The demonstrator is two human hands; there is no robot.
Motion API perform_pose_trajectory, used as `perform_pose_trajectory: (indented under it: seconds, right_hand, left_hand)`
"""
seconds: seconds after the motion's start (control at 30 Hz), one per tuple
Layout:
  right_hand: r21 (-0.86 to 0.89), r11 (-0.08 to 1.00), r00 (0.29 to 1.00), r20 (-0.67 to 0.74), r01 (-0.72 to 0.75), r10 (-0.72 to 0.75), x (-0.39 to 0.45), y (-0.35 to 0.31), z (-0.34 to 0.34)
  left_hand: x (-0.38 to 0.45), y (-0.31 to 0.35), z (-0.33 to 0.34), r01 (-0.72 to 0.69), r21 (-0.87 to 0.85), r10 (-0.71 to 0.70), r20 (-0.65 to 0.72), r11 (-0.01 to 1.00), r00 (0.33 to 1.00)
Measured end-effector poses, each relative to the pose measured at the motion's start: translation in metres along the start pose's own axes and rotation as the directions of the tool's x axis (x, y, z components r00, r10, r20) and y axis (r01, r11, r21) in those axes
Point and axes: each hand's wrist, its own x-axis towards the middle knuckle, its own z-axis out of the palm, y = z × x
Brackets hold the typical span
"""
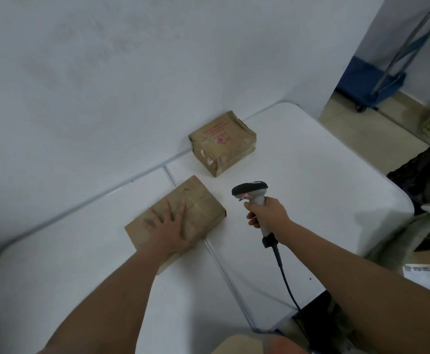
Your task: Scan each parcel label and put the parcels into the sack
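1. Left hand (166,229): lying flat, fingers spread, pressing on top of the near brown parcel (201,205).
2. Near brown parcel: sitting on the white table (310,175), over the table's centre seam, plain taped face up; no label visible on that face.
3. Right hand (266,213): gripping the handle of the grey barcode scanner (252,192), fingers curled round it, scanner head pointing left toward the near brown parcel, held just beside it and apart from it.
4. Scanner cable (284,274): trailing from the handle base over the table's near edge.
5. Second brown parcel (222,143): resting farther back on the table beside the white wall (106,72), pink printing on top, untouched.
6. Camouflage-patterned sack (423,185): lying beyond the table's right edge.
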Motion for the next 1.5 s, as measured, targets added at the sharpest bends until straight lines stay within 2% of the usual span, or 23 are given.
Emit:
perform_pose_trajectory:
  seconds: [0.1, 0.3, 0.47, 0.6, 0.73, 0.83, 0.93, 1.0, 1.03, 1.07, 1.13, 1.17, 1.3, 1.37, 1.4, 1.43, 1.5]
  right_hand:
    - [0.024, 1.0, 1.0, -0.011, -0.001, 0.001, -0.008, 0.007, -0.005]
    - [0.063, 0.998, 0.999, -0.054, 0.003, 0.001, -0.027, 0.029, -0.02]
    - [0.098, 0.995, 0.995, -0.1, 0.027, -0.018, -0.044, 0.044, -0.033]
    - [0.137, 0.989, 0.991, -0.127, 0.055, -0.038, -0.056, 0.053, -0.043]
    - [0.167, 0.984, 0.991, -0.132, 0.06, -0.038, -0.064, 0.059, -0.047]
    - [0.17, 0.983, 0.99, -0.134, 0.068, -0.045, -0.069, 0.06, -0.05]
    - [0.187, 0.98, 0.99, -0.129, 0.073, -0.049, -0.073, 0.063, -0.052]
    - [0.202, 0.977, 0.991, -0.125, 0.068, -0.043, -0.074, 0.066, -0.053]
    - [0.204, 0.977, 0.992, -0.123, 0.068, -0.043, -0.075, 0.066, -0.053]
    - [0.202, 0.977, 0.992, -0.119, 0.069, -0.045, -0.076, 0.066, -0.054]
    - [0.199, 0.977, 0.992, -0.117, 0.071, -0.049, -0.076, 0.066, -0.055]
    - [0.2, 0.977, 0.992, -0.117, 0.072, -0.049, -0.076, 0.066, -0.056]
    - [0.207, 0.976, 0.993, -0.108, 0.072, -0.051, -0.076, 0.064, -0.057]
    - [0.211, 0.975, 0.994, -0.103, 0.067, -0.046, -0.077, 0.067, -0.058]
    - [0.215, 0.974, 0.994, -0.104, 0.067, -0.046, -0.077, 0.069, -0.059]
    - [0.22, 0.973, 0.993, -0.105, 0.069, -0.047, -0.078, 0.071, -0.06]
    - [0.223, 0.971, 0.993, -0.104, 0.082, -0.06, -0.079, 0.075, -0.064]
  left_hand:
    - [-0.01, 0.021, 0.008, 0.016, 0.085, -0.019, 0.034, 0.996, 0.999]
    - [-0.034, 0.056, 0.043, 0.019, 0.098, -0.013, -0.054, 0.995, 0.998]
    - [-0.049, 0.07, 0.042, -0.018, 0.148, 0.031, -0.084, 0.989, 0.996]
    - [-0.057, 0.082, 0.034, -0.036, 0.109, 0.04, -0.032, 0.993, 0.999]
    - [-0.06, 0.095, 0.017, -0.124, -0.025, 0.126, 0.113, 0.992, 0.986]
    - [-0.068, 0.086, -0.015, -0.223, -0.186, 0.265, 0.245, 0.957, 0.933]
    - [-0.075, 0.064, -0.041, -0.125, -0.509, 0.312, 0.301, 0.852, 0.901]
    - [-0.077, 0.052, -0.047, -0.106, -0.642, 0.314, 0.218, 0.759, 0.924]
    - [-0.076, 0.049, -0.046, -0.148, -0.668, 0.302, 0.121, 0.729, 0.946]
    - [-0.074, 0.046, -0.044, -0.217, -0.656, 0.275, -0.015, 0.723, 0.961]
    - [-0.071, 0.047, -0.04, -0.319, -0.563, 0.198, -0.265, 0.762, 0.943]
    - [-0.073, 0.049, -0.039, -0.303, -0.527, 0.158, -0.303, 0.794, 0.94]
    - [-0.077, 0.05, -0.037, -0.183, -0.33, 0.141, -0.145, 0.926, 0.979]
    - [-0.076, 0.045, -0.038, -0.157, -0.338, 0.139, -0.078, 0.928, 0.987]
    - [-0.076, 0.042, -0.039, -0.149, -0.438, 0.139, -0.056, 0.886, 0.989]
    - [-0.077, 0.039, -0.039, -0.121, -0.583, 0.128, -0.029, 0.804, 0.991]
    - [-0.082, 0.035, -0.036, -0.051, -0.827, 0.104, 0.009, 0.56, 0.995]
